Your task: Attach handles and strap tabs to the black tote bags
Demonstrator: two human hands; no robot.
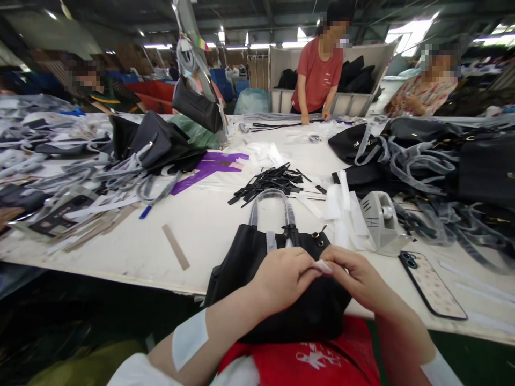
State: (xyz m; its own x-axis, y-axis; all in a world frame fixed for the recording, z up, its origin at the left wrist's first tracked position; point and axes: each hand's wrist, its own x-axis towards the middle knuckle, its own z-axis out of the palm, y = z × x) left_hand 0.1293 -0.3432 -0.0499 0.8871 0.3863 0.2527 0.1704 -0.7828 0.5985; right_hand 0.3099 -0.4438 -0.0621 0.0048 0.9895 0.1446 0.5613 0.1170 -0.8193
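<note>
A black handbag (237, 268) lies at the table's front edge, partly over my lap, its handle (271, 197) wrapped in clear film and pointing away from me. Above the bag, the fingertips of my left hand (284, 276) and my right hand (354, 273) meet, both pinching a small white strip (323, 266). Whether it is paper or tape I cannot tell. Small gold hardware (319, 238) shows on the bag beyond my fingers. A pale patch (189, 338) is stuck on my left forearm. My forearms and hands hide much of the bag's front.
Right of the bag are a tape dispenser (382, 222), white sheets (348, 212) and a phone (432, 284). Black strips (273, 182) are heaped beyond the handle. More black bags (426, 145) lie at right, others (156, 139) at left. Several people (319, 75) work across the table.
</note>
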